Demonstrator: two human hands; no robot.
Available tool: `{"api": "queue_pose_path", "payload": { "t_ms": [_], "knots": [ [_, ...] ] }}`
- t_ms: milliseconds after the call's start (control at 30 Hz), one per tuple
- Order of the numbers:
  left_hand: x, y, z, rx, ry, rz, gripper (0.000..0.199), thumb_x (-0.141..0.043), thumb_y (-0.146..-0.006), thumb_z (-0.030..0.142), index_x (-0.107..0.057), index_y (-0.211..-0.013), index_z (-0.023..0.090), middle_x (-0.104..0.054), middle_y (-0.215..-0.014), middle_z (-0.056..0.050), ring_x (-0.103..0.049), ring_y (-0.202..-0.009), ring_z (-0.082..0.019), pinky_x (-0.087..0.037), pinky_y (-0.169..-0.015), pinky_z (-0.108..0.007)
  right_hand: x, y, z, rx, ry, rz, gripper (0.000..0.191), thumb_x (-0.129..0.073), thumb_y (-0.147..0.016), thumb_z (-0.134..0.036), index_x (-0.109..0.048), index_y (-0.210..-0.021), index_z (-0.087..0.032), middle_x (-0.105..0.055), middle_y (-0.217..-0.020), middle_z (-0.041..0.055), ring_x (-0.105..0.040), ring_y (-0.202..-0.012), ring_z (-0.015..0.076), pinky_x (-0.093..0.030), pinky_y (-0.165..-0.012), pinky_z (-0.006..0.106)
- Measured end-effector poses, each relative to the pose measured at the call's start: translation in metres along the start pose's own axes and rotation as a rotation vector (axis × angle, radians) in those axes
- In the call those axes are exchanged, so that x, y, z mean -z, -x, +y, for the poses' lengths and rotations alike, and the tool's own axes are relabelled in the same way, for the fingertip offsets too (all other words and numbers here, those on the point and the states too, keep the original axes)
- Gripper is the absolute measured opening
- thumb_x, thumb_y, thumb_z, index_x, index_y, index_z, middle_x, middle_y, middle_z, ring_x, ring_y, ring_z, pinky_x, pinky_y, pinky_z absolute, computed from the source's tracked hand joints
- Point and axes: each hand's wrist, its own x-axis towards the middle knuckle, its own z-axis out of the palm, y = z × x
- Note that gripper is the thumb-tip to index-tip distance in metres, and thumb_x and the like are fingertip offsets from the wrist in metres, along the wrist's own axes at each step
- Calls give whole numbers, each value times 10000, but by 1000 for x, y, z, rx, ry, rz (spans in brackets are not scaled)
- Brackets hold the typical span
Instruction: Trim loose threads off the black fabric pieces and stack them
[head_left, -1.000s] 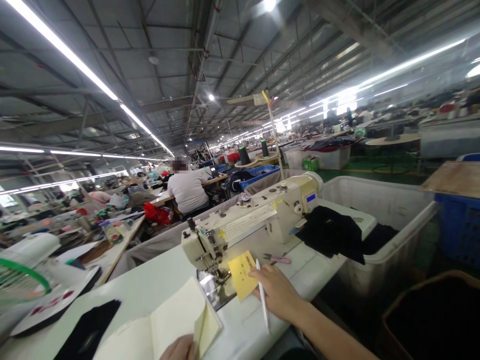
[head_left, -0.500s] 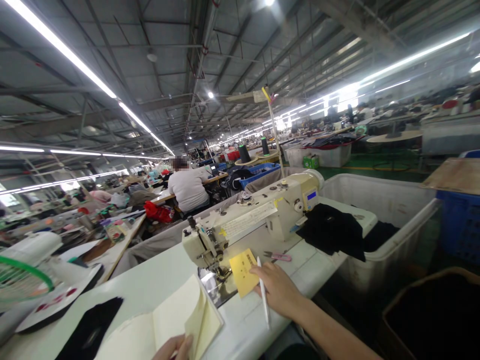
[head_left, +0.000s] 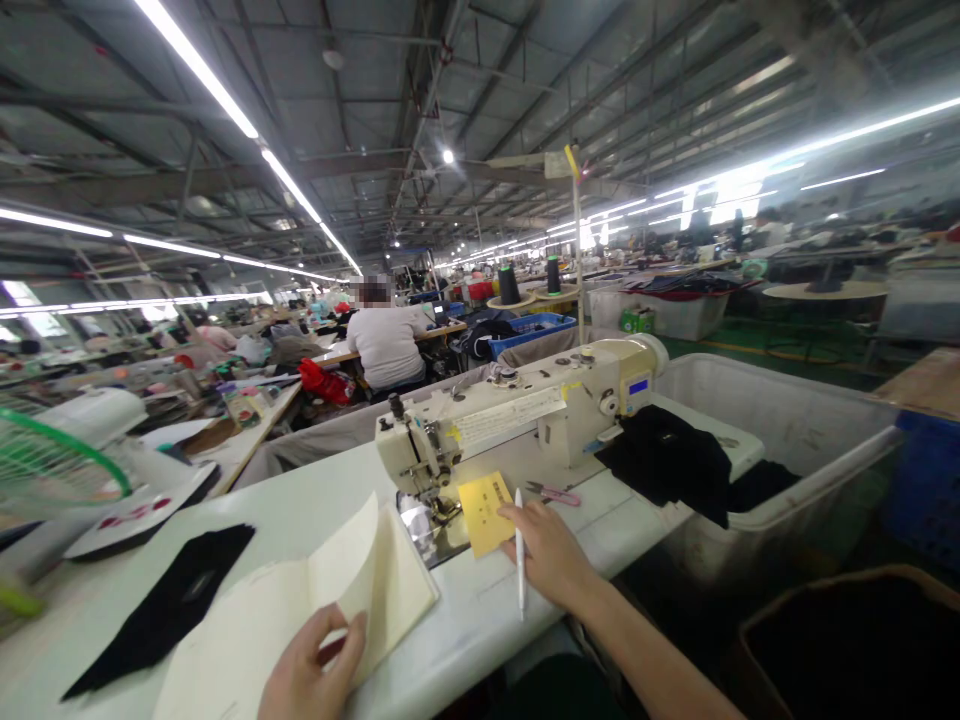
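Hands work apart at the counter (head_left: 480, 640): the left hand (head_left: 311, 665), half open at the bottom of the view, has its thumb against a raised page (head_left: 352, 570) of an open cream notebook (head_left: 247, 630), though I cannot tell whether it truly grips that page. The right hand (head_left: 544, 553) closes on a white pen (head_left: 520, 560) that points downward, and rests just beside a yellow paper slip (head_left: 484, 512). The notebook lies on the counter near the front edge, with no writing clear on its visible pages. As things stand, the page is lifted and the pen is in hand, while the slip lies flat by the sewing machine (head_left: 517, 420), with no cloth visibly under its needle. A black fabric piece (head_left: 169, 600) lies left of the notebook, pink-handled snips (head_left: 553, 495) sit beyond the slip, and black garments (head_left: 664, 460) drape toward a white plastic bin (head_left: 780, 400). Beyond, a seated worker (head_left: 386, 345) faces away among rows of stations, beneath steel roof trusses (head_left: 420, 100) and long strip lights (head_left: 195, 65).
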Motion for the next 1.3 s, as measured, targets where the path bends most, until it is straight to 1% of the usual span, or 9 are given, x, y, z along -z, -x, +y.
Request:
{"api": "queue_pose_path", "payload": {
  "t_ms": [133, 267, 433, 600, 733, 800, 933, 1067, 1300],
  "knots": [
    [20, 13, 6, 69, 105, 187, 358, -592, -784, 510, -502, -581, 229, -507, -539, 34, -532, -571, -169, -460, -596, -262, -6, 12, 6, 21, -39, -10, 336, -503, -916, -204, -602, -1236, -202, -686, -1095, 124, -636, -1040, 321, -530, -875, 445],
    [32, 30, -11, 228, 278, 380, 353, -602, -813, 465, -474, -602, 213, -517, -553, 37, -533, -565, -137, -461, -583, -243, -22, 18, 27, 56, -73, -18, 361, -473, -941, -361, -615, -1211, -169, -685, -1053, 166, -650, -987, 354, -526, -852, 515],
    [45, 56, -37, 362, 444, 435, 310, -681, -758, 452, -641, -825, 152, -649, -688, -5, -622, -610, -158, -548, -618, -289, -29, 21, 40, 138, 34, -8, 452, -430, -943, -482, -620, -1192, -157, -691, -1040, 164, -652, -971, 334, -537, -830, 484],
    [52, 67, -40, 370, 415, 402, 324, -678, -777, 438, -669, -905, 140, -702, -754, -39, -664, -659, -192, -566, -653, -315, -25, 22, 37, 120, 68, -9, 456, -392, -946, -469, -628, -1184, -160, -682, -990, 160, -645, -938, 329, -531, -818, 476],
    [35, 60, -29, 184, 231, 367, 232, -599, -865, 391, -650, -918, 171, -695, -836, -58, -675, -789, -205, -565, -742, -322, -27, 24, 39, 130, 59, -12, 454, -431, -931, -480, -621, -1198, -166, -678, -1008, 159, -637, -933, 335, -521, -816, 478],
    [19, 54, -21, 45, 34, 286, 194, -559, -898, 331, -649, -978, 180, -699, -963, -84, -669, -918, -223, -552, -848, -360, -28, 24, 40, 145, 61, -8, 456, -438, -931, -493, -615, -1201, -171, -674, -1016, 157, -637, -929, 332, -519, -819, 478],
    [-17, 45, -4, -144, -340, -3, 198, -630, -841, 228, -666, -1028, 171, -672, -1199, -129, -620, -1130, -303, -500, -1000, -464, -26, 24, 40, 141, 81, -21, 466, -427, -941, -517, -605, -1204, -176, -663, -1039, 152, -638, -940, 318, -530, -821, 464],
    [-37, 46, 4, -147, -460, -135, 180, -620, -876, 229, -683, -1036, 176, -665, -1260, -120, -564, -1249, -330, -483, -1041, -486, -22, 22, 38, 139, 82, -45, 452, -406, -958, -497, -601, -1199, -167, -659, -1035, 156, -640, -950, 310, -535, -834, 459],
    [-35, 48, 6, -147, -463, -137, 196, -586, -911, 241, -687, -1065, 174, -662, -1285, -118, -561, -1261, -326, -483, -1050, -486, -23, 23, 39, 146, 59, -48, 476, -420, -960, -519, -595, -1221, -162, -656, -1055, 162, -629, -981, 322, -519, -862, 473]
  ]
}}
